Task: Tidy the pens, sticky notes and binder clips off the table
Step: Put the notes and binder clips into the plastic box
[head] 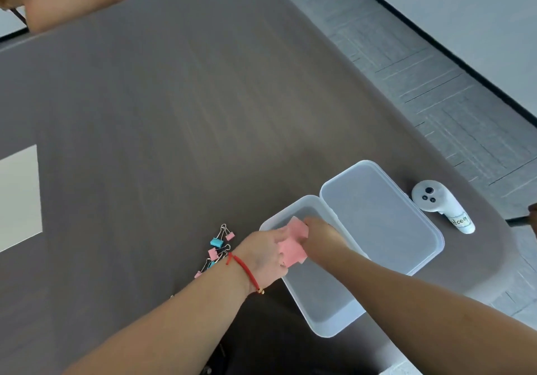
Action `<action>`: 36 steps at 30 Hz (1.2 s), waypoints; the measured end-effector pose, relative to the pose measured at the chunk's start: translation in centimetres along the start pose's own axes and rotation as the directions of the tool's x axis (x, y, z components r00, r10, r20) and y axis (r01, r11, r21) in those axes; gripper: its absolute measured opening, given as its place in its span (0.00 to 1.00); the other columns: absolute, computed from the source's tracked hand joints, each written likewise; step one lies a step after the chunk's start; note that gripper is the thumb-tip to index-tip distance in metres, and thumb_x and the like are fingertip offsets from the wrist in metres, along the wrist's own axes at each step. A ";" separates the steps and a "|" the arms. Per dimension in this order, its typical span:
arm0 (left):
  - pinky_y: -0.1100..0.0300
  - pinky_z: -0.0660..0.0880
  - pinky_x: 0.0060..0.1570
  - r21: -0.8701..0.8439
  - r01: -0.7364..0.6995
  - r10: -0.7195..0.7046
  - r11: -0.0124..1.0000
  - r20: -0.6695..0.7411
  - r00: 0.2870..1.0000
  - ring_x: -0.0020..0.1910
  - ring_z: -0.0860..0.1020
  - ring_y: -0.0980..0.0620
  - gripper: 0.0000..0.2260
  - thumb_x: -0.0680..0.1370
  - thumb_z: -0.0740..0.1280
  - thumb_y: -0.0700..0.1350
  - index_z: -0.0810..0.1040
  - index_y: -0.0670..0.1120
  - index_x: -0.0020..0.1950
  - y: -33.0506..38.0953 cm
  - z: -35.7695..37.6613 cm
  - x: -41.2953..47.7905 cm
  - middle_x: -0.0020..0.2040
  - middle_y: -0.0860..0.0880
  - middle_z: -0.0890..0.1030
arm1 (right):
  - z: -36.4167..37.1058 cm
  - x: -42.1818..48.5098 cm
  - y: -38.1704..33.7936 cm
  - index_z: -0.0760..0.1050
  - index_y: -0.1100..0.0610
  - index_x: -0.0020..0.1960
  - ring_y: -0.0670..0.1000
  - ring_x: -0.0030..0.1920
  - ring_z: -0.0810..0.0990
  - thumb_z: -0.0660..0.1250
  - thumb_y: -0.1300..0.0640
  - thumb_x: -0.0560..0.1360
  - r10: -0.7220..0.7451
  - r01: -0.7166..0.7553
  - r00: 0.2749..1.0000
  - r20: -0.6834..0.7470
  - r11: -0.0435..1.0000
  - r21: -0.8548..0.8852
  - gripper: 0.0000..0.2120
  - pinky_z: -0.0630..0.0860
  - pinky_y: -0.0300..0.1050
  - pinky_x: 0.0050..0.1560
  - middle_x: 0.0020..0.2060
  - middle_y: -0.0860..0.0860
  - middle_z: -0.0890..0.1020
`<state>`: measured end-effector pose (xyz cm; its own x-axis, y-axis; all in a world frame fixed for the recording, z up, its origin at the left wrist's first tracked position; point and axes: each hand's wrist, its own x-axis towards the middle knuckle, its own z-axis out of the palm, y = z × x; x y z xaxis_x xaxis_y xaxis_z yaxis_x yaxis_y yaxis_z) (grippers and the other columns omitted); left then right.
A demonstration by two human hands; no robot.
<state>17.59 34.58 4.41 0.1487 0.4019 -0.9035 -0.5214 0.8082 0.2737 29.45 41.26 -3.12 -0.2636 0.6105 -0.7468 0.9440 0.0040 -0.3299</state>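
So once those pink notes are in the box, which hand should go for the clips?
Probably the left hand. The binder clips lie on the table just beside its wrist, on the far side from the open box. The right hand would have to cross over.

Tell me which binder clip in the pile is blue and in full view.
The blue binder clip near the far end of the pile, just left of the farthest pink one. The other clips in clear view have pink bodies; another bluish one nearer the left wrist is mostly hidden.
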 end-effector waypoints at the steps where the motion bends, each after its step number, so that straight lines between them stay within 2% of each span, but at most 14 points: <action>1: 0.50 0.68 0.65 0.039 -0.039 0.039 0.998 0.000 0.999 0.69 0.69 0.43 0.21 0.79 0.61 0.47 0.68 0.43 0.71 0.3 -0.5 -1.1 0.70 0.39 0.70 | 0.2 0.0 0.0 0.72 0.55 0.64 0.57 0.58 0.78 0.69 0.50 0.71 -0.004 0.000 1.000 -0.031 0.994 -0.105 0.23 0.73 0.51 0.57 0.56 0.53 0.80; 3: 0.47 0.75 0.58 0.064 -0.109 0.109 0.992 0.010 0.994 0.62 0.76 0.41 0.14 0.79 0.60 0.44 0.75 0.42 0.62 1.0 -2.2 -2.7 0.64 0.40 0.75 | -0.1 -1.1 0.1 0.70 0.56 0.65 0.56 0.60 0.76 0.65 0.45 0.75 -0.132 0.096 0.984 -0.117 0.957 -0.272 0.23 0.71 0.49 0.60 0.59 0.54 0.78; 6: 0.51 0.79 0.43 0.139 -0.206 0.225 0.969 -0.137 0.965 0.43 0.81 0.46 0.08 0.80 0.60 0.44 0.77 0.44 0.51 2.9 -6.9 -4.5 0.52 0.42 0.80 | -2.2 -4.0 -0.8 0.74 0.56 0.63 0.55 0.60 0.75 0.59 0.53 0.79 -0.323 0.231 0.943 -0.081 0.809 -0.540 0.15 0.73 0.47 0.60 0.60 0.54 0.77; 7: 0.52 0.80 0.41 0.218 -0.212 0.261 0.953 -0.223 0.939 0.41 0.81 0.47 0.06 0.79 0.61 0.44 0.77 0.44 0.50 3.3 -8.5 -4.7 0.52 0.43 0.79 | -3.0 -4.8 -1.7 0.75 0.55 0.63 0.55 0.60 0.74 0.57 0.57 0.79 -0.405 0.288 0.910 -0.094 0.778 -0.558 0.15 0.73 0.47 0.59 0.61 0.53 0.76; 9: 0.53 0.80 0.41 0.473 -0.135 0.326 0.870 -0.349 0.879 0.43 0.79 0.49 0.06 0.78 0.63 0.42 0.75 0.46 0.55 3.3 -11.8 -4.3 0.54 0.45 0.76 | -4.4 -6.4 -4.6 0.73 0.53 0.65 0.54 0.61 0.73 0.55 0.57 0.79 -0.537 0.411 0.828 -0.164 0.778 -0.475 0.16 0.72 0.46 0.58 0.62 0.52 0.74; 11: 0.53 0.81 0.44 0.742 0.049 0.400 0.669 -0.415 0.817 0.48 0.77 0.47 0.16 0.74 0.69 0.43 0.72 0.48 0.62 2.3 -14.5 -3.1 0.57 0.45 0.73 | -4.3 -7.2 -7.5 0.71 0.52 0.65 0.55 0.58 0.74 0.58 0.55 0.79 -0.617 0.527 0.747 -0.247 0.777 -0.346 0.15 0.73 0.48 0.58 0.60 0.52 0.75; 13: 0.54 0.79 0.48 0.861 0.201 0.438 0.466 -0.422 0.794 0.49 0.77 0.45 0.30 0.69 0.74 0.47 0.67 0.52 0.68 0.6 -15.9 -1.9 0.61 0.43 0.69 | -3.2 -7.0 -10.0 0.69 0.53 0.64 0.56 0.56 0.75 0.62 0.55 0.77 -0.659 0.587 0.726 -0.197 0.743 -0.321 0.16 0.75 0.51 0.57 0.57 0.53 0.75; 15: 0.54 0.76 0.56 0.883 0.323 0.413 0.340 -0.448 0.793 0.57 0.75 0.43 0.41 0.64 0.77 0.53 0.59 0.55 0.72 -1.1 -16.1 -1.0 0.63 0.43 0.65 | -1.4 -5.6 -11.9 0.68 0.55 0.64 0.57 0.55 0.76 0.66 0.58 0.75 -0.642 0.553 0.763 -0.071 0.706 -0.442 0.18 0.76 0.52 0.54 0.56 0.55 0.75; 18: 0.50 0.71 0.64 0.834 0.512 0.371 0.206 -0.551 0.748 0.66 0.67 0.40 0.49 0.61 0.75 0.62 0.50 0.57 0.74 -2.7 -16.3 0.1 0.67 0.43 0.61 | 0.8 -3.3 -13.9 0.65 0.55 0.67 0.58 0.54 0.76 0.69 0.60 0.72 -0.583 0.502 0.809 0.071 0.624 -0.598 0.26 0.76 0.51 0.49 0.56 0.58 0.75; 21: 0.46 0.73 0.63 0.781 0.562 0.341 0.273 -0.625 0.702 0.69 0.61 0.40 0.53 0.59 0.76 0.62 0.47 0.58 0.74 -3.3 -17.2 0.2 0.69 0.44 0.57 | 2.7 -0.9 -14.5 0.59 0.50 0.71 0.60 0.56 0.76 0.71 0.62 0.68 -0.451 0.449 0.877 0.164 0.651 -0.612 0.35 0.75 0.51 0.46 0.59 0.59 0.70; 24: 0.48 0.75 0.60 0.724 0.616 0.296 0.309 -0.689 0.662 0.66 0.64 0.40 0.53 0.59 0.77 0.61 0.48 0.57 0.74 -4.3 -18.5 -0.6 0.67 0.44 0.57 | 4.1 0.7 -14.8 0.57 0.46 0.71 0.61 0.57 0.74 0.72 0.63 0.67 -0.380 0.416 0.904 0.195 0.680 -0.604 0.39 0.76 0.50 0.44 0.63 0.59 0.65; 29: 0.46 0.74 0.54 0.691 0.639 0.345 0.336 -0.722 0.599 0.65 0.63 0.45 0.50 0.59 0.76 0.61 0.49 0.60 0.72 -6.1 -20.5 -2.0 0.64 0.47 0.58 | 5.6 1.2 -15.7 0.58 0.45 0.70 0.58 0.45 0.69 0.69 0.67 0.68 -0.435 0.495 0.863 0.257 0.625 -0.604 0.37 0.73 0.49 0.38 0.61 0.59 0.62; 34: 0.50 0.76 0.58 0.664 0.642 0.245 0.383 -0.743 0.623 0.62 0.67 0.42 0.49 0.61 0.76 0.60 0.50 0.56 0.72 -8.0 -21.8 -2.9 0.65 0.45 0.58 | 7.1 0.7 -16.6 0.63 0.49 0.66 0.59 0.48 0.72 0.67 0.69 0.69 -0.458 0.544 0.833 0.311 0.572 -0.615 0.30 0.75 0.52 0.40 0.60 0.59 0.62; 36: 0.50 0.76 0.57 0.659 0.579 0.242 0.480 -0.734 0.635 0.60 0.70 0.40 0.43 0.64 0.77 0.53 0.54 0.55 0.71 -9.0 -22.0 -2.9 0.64 0.44 0.59 | 7.3 0.6 -17.0 0.64 0.51 0.64 0.60 0.49 0.73 0.66 0.69 0.70 -0.451 0.543 0.834 0.317 0.569 -0.618 0.27 0.75 0.52 0.40 0.60 0.60 0.63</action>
<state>3.37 16.69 -2.73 -0.6484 0.1349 -0.7492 0.3900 0.9041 -0.1748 11.82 35.83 -2.20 -0.7090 0.2565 -0.6570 0.5168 0.8228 -0.2365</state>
